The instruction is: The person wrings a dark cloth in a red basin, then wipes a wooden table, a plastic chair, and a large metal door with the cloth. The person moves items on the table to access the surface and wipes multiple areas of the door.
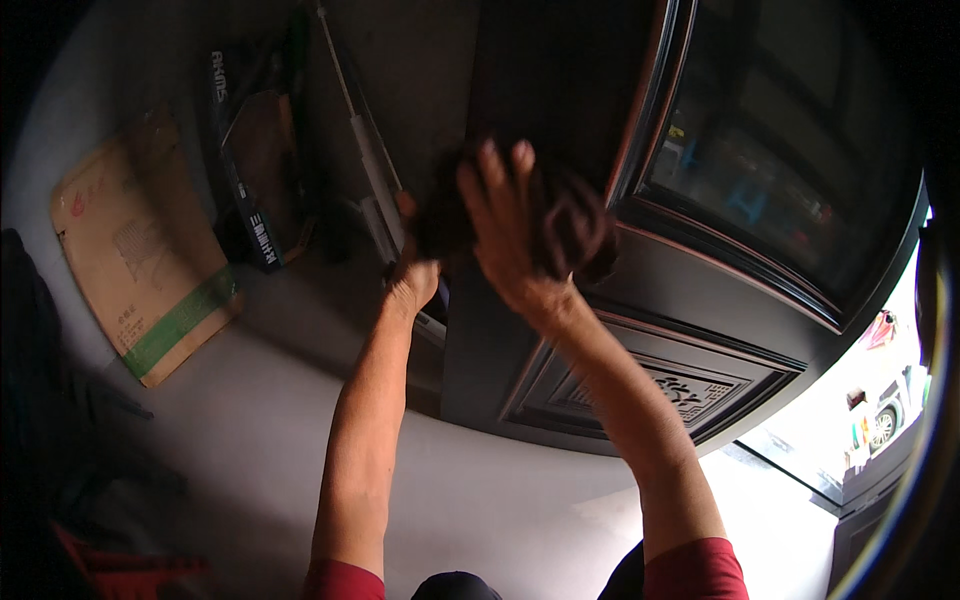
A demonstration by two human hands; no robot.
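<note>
The right hand [508, 235] is pressing a dark cloth [578, 225] on the big dark door [485, 350], fingers stretching open. The left hand [412, 272] is reaching the door's left edge; I can't tell if its fingers are gripping.

Short dark-red sleeves [697, 572] above two bare forearms [363, 430]
</note>
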